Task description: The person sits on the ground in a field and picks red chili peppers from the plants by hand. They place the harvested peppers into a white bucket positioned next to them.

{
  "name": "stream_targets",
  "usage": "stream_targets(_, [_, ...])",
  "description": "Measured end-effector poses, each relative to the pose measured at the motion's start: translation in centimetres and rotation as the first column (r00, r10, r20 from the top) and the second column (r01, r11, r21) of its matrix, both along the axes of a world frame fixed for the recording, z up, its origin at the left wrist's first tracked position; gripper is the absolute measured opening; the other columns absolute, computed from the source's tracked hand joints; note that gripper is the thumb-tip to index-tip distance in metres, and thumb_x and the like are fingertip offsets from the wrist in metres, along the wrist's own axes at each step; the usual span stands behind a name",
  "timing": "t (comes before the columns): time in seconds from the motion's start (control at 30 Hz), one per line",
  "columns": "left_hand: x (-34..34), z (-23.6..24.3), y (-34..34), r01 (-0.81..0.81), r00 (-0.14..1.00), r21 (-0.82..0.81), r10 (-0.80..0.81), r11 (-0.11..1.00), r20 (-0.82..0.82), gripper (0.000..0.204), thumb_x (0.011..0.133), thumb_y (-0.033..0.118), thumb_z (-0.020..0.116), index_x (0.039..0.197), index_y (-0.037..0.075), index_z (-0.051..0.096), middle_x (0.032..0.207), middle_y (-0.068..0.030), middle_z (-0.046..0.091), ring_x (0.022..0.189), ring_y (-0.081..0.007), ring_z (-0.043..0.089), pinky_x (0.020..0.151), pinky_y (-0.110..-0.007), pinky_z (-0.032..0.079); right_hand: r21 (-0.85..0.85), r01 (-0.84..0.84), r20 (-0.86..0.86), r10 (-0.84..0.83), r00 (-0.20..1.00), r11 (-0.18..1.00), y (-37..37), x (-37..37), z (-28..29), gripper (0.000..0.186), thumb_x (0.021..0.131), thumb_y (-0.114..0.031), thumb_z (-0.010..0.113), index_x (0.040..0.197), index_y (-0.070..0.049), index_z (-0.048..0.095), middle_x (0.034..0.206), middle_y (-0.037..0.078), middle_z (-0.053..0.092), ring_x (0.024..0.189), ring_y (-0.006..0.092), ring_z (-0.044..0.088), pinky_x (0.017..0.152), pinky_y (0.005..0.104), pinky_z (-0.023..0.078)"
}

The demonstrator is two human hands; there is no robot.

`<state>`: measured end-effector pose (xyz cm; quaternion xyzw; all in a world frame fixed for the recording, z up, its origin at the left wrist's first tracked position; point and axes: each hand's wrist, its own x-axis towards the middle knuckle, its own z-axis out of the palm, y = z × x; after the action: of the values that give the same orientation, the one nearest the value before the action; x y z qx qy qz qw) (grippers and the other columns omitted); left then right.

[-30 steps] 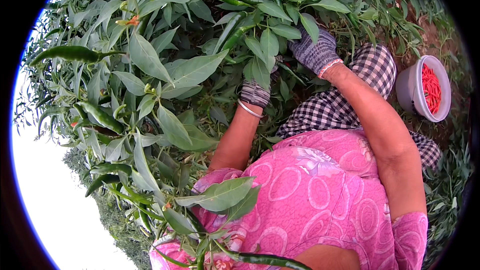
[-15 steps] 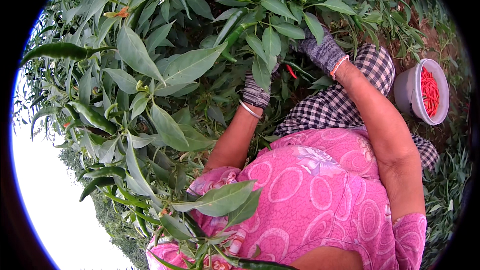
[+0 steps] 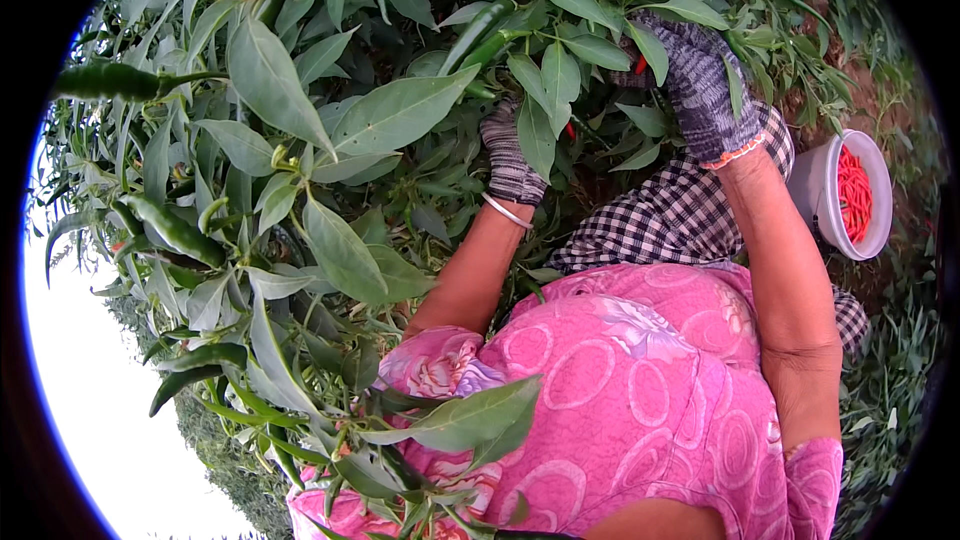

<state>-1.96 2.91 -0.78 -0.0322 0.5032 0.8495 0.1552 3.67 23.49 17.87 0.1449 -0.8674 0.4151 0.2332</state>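
My left hand, in a grey striped knit glove, reaches in among the pepper leaves. A drooping leaf covers its fingers, and a small bit of a red chilli pepper shows just beside it. Farther right, my right hand wears a matching glove, its fingers curled in behind leaves. At those fingertips a red chilli pepper shows in part, seemingly pinched. Green chilli peppers hang from the plant close to both hands.
To the right, a pale bucket holding many red chillies stands tilted on the soil. Dense plants with more green chillies crowd the left side. My checked-cloth knee lies between the hands and the bucket.
My right hand has shifted right and turned, its fingers now curled with a red chilli at the tips. My left hand stays nearly in place; the red chilli beside it shows less.
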Motion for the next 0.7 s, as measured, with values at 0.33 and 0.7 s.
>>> stream_targets(0.33, [2.3, 6.0, 0.9, -0.143, 0.985, 0.199, 0.158, 0.970, -0.065, 0.031, 0.090, 0.010, 0.047, 0.118, -0.004, 0.046, 0.111, -0.0113, 0.054, 0.094, -0.0196, 0.054, 0.084, -0.029, 0.045, 0.038, 0.045, 0.380, -0.056, 0.923, 0.998, -3.9, 0.5, -3.9, 0.024, 0.077, -0.026, 0.061, 0.083, -0.003, 0.065, 0.077, 0.019, 0.061, 0.070, 0.0344, 0.058, 0.062, 0.0414, 0.045])
stream_targets(0.7, [3.7, 6.1, 1.3, -0.098, 0.993, 0.428, 0.063, 0.899, 0.096, 0.027, 0.087, 0.014, 0.055, 0.110, 0.000, 0.054, 0.098, -0.0076, 0.058, 0.084, -0.0156, 0.054, 0.075, -0.029, 0.045, 0.281, 0.096, 0.506, -0.233, 0.830, 0.955, -4.3, 0.2, -6.4, 0.038, 0.071, -0.043, 0.063, 0.080, -0.005, 0.065, 0.075, 0.018, 0.061, 0.071, 0.0366, 0.058, 0.065, 0.0434, 0.046])
